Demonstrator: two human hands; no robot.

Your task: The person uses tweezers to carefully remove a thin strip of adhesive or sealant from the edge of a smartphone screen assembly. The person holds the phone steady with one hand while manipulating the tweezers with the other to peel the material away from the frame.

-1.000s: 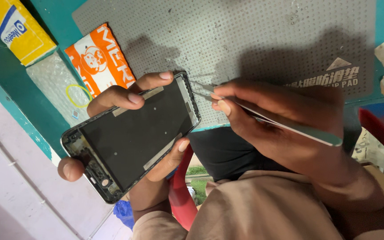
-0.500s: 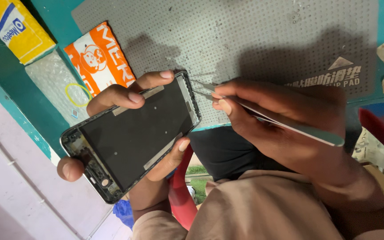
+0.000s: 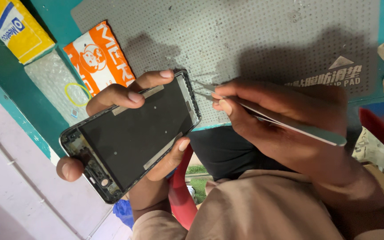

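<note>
Right grip (image 3: 281, 120) pinches our tweezers (image 3: 272, 118), tips touching phone frame (image 3: 130, 133) right edge; left grip (image 3: 125, 133) clasps frame.

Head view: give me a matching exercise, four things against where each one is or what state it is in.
Things:
1. phone frame
2. tweezers
3. orange packet
4. grey dotted mat

Places or states:
A. pinched in the right hand, tips at the frame's edge
B. lying flat on the green bench, under the work
C. gripped by the left hand, opened and facing up
D. lying left of the mat, beside a clear bubble pouch

Pairs: 1-C, 2-A, 3-D, 4-B
</note>
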